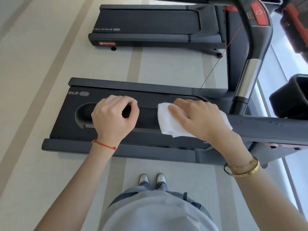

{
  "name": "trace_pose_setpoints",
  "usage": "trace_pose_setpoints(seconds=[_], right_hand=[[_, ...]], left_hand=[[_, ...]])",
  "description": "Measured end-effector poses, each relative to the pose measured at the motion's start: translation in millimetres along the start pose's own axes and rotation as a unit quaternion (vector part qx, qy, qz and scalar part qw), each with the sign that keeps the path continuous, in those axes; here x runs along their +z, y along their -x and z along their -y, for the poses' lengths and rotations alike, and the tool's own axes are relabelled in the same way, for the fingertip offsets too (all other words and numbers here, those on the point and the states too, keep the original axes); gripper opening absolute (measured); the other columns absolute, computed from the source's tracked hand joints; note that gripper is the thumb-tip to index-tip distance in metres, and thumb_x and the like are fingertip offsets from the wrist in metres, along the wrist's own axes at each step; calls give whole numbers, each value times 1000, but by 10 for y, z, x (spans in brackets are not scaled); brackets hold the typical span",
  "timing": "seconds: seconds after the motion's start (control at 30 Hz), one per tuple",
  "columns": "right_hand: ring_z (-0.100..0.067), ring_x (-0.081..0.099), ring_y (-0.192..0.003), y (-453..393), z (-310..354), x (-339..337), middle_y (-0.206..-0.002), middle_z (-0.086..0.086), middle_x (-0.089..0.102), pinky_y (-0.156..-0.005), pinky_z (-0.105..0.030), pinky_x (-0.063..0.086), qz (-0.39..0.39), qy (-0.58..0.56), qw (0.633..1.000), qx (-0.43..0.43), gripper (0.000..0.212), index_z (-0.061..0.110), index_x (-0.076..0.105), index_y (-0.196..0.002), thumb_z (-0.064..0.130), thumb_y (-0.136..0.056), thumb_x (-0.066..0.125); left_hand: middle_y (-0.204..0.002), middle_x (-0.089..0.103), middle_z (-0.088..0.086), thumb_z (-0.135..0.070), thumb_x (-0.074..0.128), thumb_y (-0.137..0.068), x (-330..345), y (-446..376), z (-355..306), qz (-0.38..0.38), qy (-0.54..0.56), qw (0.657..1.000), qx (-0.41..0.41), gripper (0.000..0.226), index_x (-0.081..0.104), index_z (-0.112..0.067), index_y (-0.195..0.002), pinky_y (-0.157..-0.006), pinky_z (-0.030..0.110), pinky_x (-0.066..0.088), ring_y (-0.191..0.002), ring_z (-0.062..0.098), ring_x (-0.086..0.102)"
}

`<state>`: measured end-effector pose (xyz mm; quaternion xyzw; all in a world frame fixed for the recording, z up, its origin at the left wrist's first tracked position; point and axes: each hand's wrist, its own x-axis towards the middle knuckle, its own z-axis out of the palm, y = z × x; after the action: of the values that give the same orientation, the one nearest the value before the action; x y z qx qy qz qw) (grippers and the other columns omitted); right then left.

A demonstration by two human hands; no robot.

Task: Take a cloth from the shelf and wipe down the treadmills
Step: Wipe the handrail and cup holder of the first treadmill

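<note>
I stand beside the near treadmill, looking down across its dark belt. Its grey handrail runs from a rounded end at the left to the right edge of the view. My left hand is curled around the rail near that rounded end. My right hand presses a folded white cloth onto the rail, fingers spread over the top. The cloth drapes over the rail and sticks out to the left of my fingers and below my palm.
A second treadmill stands parallel farther away, with a strip of pale floor between. The console upright with its chrome grip rises at right, a thin red safety cord hanging from it. A black console tray juts in at the right.
</note>
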<state>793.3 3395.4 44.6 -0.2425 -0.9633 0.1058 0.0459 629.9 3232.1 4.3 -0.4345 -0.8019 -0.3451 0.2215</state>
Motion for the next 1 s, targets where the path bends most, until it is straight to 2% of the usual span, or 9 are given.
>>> trace_pose_setpoints(seconds=[0.17, 0.23, 0.37, 0.53, 0.6, 0.7, 0.8, 0.9, 1.0], right_hand=[[-19, 47, -60, -317, 156, 43, -62, 4, 53, -55, -29, 28, 81, 9, 996, 26, 51, 16, 53, -71, 49, -97, 23], [-19, 43, -56, -326, 300, 123, -59, 3, 50, -51, -28, 23, 50, 13, 999, 5, 50, 15, 51, -70, 47, -97, 23], [-26, 55, -73, -97, 231, 85, -77, 5, 61, -60, -33, 35, -4, -10, 1000, -16, 44, 26, 56, -89, 55, -96, 24], [-22, 45, -63, 7, -240, -154, -76, -3, 62, -56, -30, 29, 61, 32, 988, 140, 44, 24, 63, -83, 52, -94, 30], [-25, 42, -60, -16, -203, -73, -65, 0, 55, -51, -26, 21, 34, 58, 987, 147, 43, 19, 64, -80, 43, -94, 32], [-29, 48, -64, 45, 31, 78, -61, 1, 49, -54, -34, 22, -50, 126, 986, 95, 40, 17, 53, -70, 34, -93, 25], [-25, 53, -76, 254, 90, 172, -83, 3, 62, -73, -37, 36, -126, 88, 988, 32, 42, 20, 63, -92, 35, -101, 25], [-27, 54, -110, 496, 21, 249, -122, 0, 62, -97, -38, 38, -160, 27, 986, -30, 41, 14, 60, -127, 40, -103, 39], [-29, 54, -114, 514, -8, 252, -126, -1, 60, -99, -40, 37, -159, 34, 986, -17, 43, 15, 59, -129, 43, -101, 42]], left_hand=[[-70, 71, -6, -15, 59, -91, -14, 4, -20, 3, -7, 1000, -2, 21, 73, -17, -75, -56, 38, 45, -65, 22, 64], [-70, 71, -6, -15, 60, -90, -17, 8, -16, 1, -7, 1000, 2, 20, 73, -17, -75, -55, 38, 44, -65, 22, 63], [-70, 71, -6, -15, 60, -91, -11, 13, -8, 1, -4, 1000, 7, 21, 74, -17, -76, -56, 35, 43, -65, 20, 64], [-70, 71, -6, -17, 58, -92, -22, 17, -22, 2, -5, 1000, -1, 23, 74, -17, -75, -57, 36, 44, -65, 21, 63], [-70, 71, -5, -18, 58, -92, -24, 12, -27, 6, -8, 1000, -6, 23, 74, -16, -75, -57, 37, 44, -64, 22, 63], [-69, 71, -5, -18, 57, -92, -24, 16, -38, 8, -10, 1000, -8, 25, 74, -16, -75, -56, 35, 43, -63, 23, 63], [-66, 69, -3, -18, 57, -92, -23, 26, -38, 5, -12, 1000, -12, 25, 75, -16, -75, -57, 34, 42, -62, 23, 62], [-64, 67, -2, -19, 55, -94, -25, 28, -29, 11, -15, 1000, -15, 27, 75, -15, -76, -58, 35, 43, -61, 23, 60], [-65, 68, -1, -21, 53, -96, -23, 36, -54, 16, -18, 999, -21, 30, 74, -14, -76, -60, 38, 44, -63, 24, 61]])
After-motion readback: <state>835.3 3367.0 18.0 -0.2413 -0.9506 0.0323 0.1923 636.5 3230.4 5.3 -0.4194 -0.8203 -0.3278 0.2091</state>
